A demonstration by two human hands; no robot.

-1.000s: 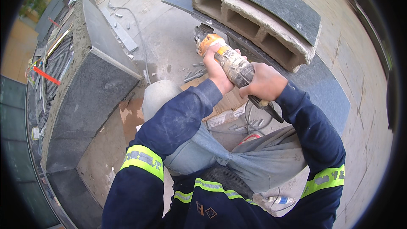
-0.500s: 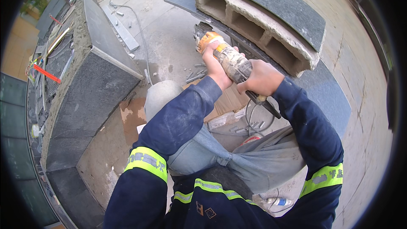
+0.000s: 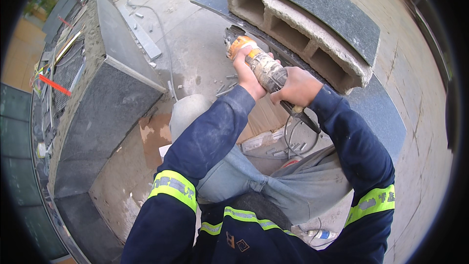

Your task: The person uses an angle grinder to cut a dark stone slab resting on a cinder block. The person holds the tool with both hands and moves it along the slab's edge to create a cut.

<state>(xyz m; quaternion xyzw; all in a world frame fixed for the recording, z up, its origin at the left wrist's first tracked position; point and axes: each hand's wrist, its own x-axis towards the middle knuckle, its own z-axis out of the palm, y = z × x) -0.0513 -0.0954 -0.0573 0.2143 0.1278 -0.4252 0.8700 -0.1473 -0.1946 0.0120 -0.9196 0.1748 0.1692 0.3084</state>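
A worker in a navy jacket holds a dust-caked angle grinder (image 3: 266,70) aloft in front of the body, its orange head near dark stone slabs stacked with a hollow concrete block (image 3: 309,47). The bare left hand (image 3: 247,72) is wrapped around the casing just behind the head; the bare right hand (image 3: 300,87) clasps the rear end, near the cord (image 3: 287,134). A forward slip could put the left fingers against the disc, and the tool could kick should that disc catch the edge of the lower slab (image 3: 378,112). The cord, looped near a mostly hidden red shoe (image 3: 290,163), could snag if pulled taut. The disc is hard to make out, perhaps masked by its guard; the switch cannot be seen, and the frame's top crops the upper slab (image 3: 322,12).
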